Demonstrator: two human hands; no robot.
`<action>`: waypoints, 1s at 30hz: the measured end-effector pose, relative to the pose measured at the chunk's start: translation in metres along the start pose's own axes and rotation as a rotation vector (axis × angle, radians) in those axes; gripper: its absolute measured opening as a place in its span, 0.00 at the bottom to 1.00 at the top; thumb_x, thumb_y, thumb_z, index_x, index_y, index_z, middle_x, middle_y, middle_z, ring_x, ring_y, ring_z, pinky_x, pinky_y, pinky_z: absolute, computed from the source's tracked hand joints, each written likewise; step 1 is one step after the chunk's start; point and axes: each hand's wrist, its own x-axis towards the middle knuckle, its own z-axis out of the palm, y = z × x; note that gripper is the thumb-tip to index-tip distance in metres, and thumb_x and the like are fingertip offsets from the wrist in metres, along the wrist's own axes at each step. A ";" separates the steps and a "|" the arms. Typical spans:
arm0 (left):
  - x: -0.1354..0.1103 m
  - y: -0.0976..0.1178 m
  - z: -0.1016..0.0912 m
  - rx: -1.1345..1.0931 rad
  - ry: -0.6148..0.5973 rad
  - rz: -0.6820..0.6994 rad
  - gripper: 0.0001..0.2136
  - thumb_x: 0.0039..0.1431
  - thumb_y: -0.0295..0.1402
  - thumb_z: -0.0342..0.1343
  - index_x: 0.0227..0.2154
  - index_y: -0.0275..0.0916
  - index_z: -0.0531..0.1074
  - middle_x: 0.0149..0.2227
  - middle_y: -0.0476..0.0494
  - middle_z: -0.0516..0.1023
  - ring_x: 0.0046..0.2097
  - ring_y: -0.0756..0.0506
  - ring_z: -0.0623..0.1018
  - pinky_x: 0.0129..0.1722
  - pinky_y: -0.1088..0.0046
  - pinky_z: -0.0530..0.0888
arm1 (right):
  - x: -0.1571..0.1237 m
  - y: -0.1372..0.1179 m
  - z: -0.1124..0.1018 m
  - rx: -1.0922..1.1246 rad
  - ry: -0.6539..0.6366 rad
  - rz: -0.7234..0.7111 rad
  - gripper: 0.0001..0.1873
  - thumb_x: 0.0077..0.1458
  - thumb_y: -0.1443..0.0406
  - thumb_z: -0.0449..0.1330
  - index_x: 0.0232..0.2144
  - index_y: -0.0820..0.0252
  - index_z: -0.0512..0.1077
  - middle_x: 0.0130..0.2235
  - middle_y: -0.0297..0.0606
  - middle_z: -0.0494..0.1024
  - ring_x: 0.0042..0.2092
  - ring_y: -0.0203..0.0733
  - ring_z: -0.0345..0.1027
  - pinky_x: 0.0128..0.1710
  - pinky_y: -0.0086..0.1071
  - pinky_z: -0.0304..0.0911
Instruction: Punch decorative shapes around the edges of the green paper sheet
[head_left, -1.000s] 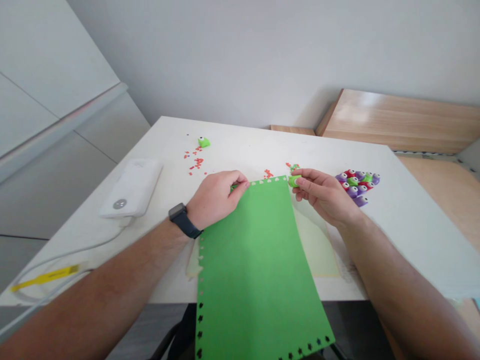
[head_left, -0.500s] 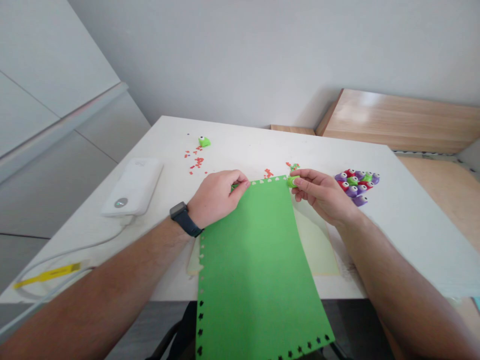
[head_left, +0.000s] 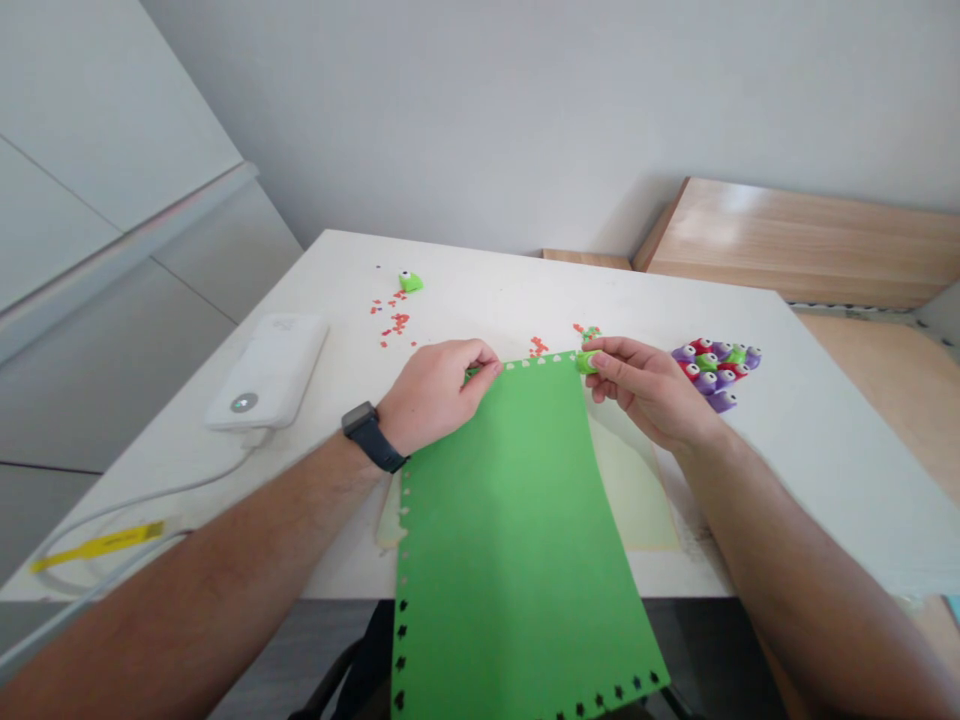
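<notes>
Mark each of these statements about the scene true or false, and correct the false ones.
1. The left hand wears a dark wristwatch. True.
2. The right hand pinches a small green craft punch at a corner of the green paper sheet. True.
3. The purple, red and green craft punches sit left of the white power bank. False: they sit far to its right, beyond the right hand.
4. The sheet's near edge is uncut. False: star-shaped holes run along it.
5. Red paper bits lie scattered on the white table. True.
</notes>
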 end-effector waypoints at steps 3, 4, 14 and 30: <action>0.000 0.000 0.000 0.003 -0.002 -0.002 0.11 0.70 0.38 0.53 0.37 0.41 0.79 0.38 0.47 0.85 0.38 0.44 0.80 0.38 0.67 0.69 | 0.000 0.000 0.000 0.001 -0.011 -0.001 0.15 0.55 0.59 0.74 0.43 0.58 0.80 0.37 0.36 0.78 0.37 0.38 0.71 0.35 0.34 0.64; 0.000 0.000 0.000 0.006 -0.004 -0.002 0.11 0.70 0.38 0.53 0.37 0.41 0.79 0.38 0.47 0.85 0.38 0.44 0.80 0.38 0.67 0.69 | -0.001 0.000 0.000 0.002 -0.014 -0.003 0.15 0.55 0.59 0.74 0.43 0.58 0.80 0.37 0.36 0.78 0.37 0.38 0.71 0.35 0.34 0.64; 0.000 0.001 -0.001 0.008 -0.001 0.004 0.12 0.70 0.40 0.52 0.37 0.42 0.78 0.38 0.46 0.85 0.38 0.43 0.81 0.39 0.66 0.70 | -0.003 -0.001 0.000 -0.035 -0.006 -0.004 0.17 0.54 0.57 0.74 0.43 0.57 0.80 0.38 0.36 0.78 0.37 0.39 0.70 0.35 0.35 0.64; -0.001 0.001 -0.001 -0.002 -0.009 0.005 0.11 0.70 0.38 0.53 0.37 0.41 0.78 0.38 0.47 0.85 0.38 0.44 0.80 0.39 0.67 0.69 | -0.003 -0.002 0.000 -0.022 0.020 -0.016 0.16 0.54 0.58 0.74 0.42 0.57 0.80 0.38 0.36 0.78 0.37 0.39 0.70 0.35 0.35 0.64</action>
